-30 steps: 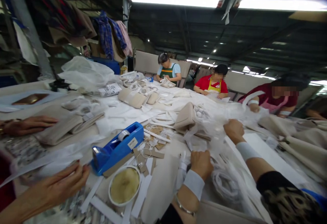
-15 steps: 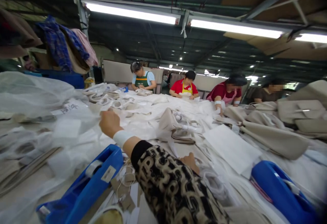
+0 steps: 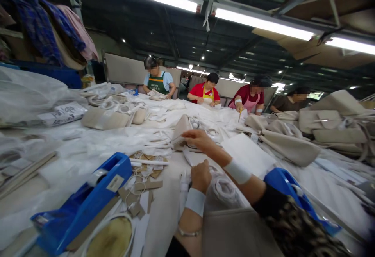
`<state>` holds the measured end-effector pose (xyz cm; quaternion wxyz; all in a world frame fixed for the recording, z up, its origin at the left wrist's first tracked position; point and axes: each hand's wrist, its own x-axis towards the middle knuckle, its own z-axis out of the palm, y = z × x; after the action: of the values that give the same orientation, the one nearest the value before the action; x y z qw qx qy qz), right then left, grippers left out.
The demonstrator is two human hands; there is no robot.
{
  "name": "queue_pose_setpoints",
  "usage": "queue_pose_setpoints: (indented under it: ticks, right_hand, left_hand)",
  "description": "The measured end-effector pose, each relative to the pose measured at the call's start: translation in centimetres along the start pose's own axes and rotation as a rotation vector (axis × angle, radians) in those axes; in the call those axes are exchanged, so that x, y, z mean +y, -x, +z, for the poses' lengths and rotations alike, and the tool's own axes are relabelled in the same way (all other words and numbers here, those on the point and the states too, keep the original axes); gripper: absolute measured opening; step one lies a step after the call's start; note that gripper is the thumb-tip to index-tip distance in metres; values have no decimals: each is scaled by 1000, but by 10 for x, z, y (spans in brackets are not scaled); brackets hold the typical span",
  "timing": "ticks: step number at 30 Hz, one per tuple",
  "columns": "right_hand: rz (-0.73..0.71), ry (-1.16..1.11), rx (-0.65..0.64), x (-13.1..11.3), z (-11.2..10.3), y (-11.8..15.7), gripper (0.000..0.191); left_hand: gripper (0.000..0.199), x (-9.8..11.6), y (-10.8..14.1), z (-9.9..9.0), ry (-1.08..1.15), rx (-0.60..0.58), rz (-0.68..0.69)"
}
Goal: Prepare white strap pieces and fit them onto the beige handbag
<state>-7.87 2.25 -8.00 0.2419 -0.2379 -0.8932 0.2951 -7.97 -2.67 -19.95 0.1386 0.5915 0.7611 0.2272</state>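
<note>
My right hand (image 3: 200,140) reaches forward with its fingers extended at the side of a beige bag (image 3: 181,129); whether they grip it I cannot tell. Closer to me, my left hand (image 3: 202,177) is closed, and what it holds is hidden. A white strip (image 3: 189,156) sticks up between the two hands. Beside the left hand, a coil wrapped in clear film (image 3: 224,188) rests at the top of a taupe bag (image 3: 237,233), which lies partly under my right forearm. White bands circle both wrists.
A blue tape dispenser (image 3: 88,202) stands at left, another blue dispenser (image 3: 293,194) at right. Cardboard tags (image 3: 140,186) and a roll of tape (image 3: 109,235) lie near front. Beige bags (image 3: 319,120) pile up at right. Several co-workers stand across the table.
My right hand has swung from the left back to the middle. A flat beige bag now shows on the left near where it was. My left hand has come out from behind the sleeve.
</note>
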Motion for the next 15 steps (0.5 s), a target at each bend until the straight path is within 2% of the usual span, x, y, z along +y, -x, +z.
queue_pose_setpoints:
  ticks: [3, 5, 7, 10, 13, 15]
  right_hand:
    - [245, -232, 232, 65, -50, 100, 31]
    - [405, -344, 324, 97, -64, 165, 34]
    - [525, -448, 377, 116, -66, 219, 36]
    - [629, -578, 384, 123, -57, 273, 42]
    - [664, -646, 389, 117, -50, 305, 48]
    - [648, -627, 439, 111, -47, 325, 45]
  left_hand:
    - [21, 0, -1, 5, 0, 77, -12]
    - [18, 1, -4, 7, 0, 112, -18]
    - [15, 2, -7, 7, 0, 150, -25]
    - [12, 6, -9, 5, 8, 231, -24]
    - [12, 10, -9, 2, 32, 342, -8]
    - [11, 13, -9, 2, 60, 406, 11]
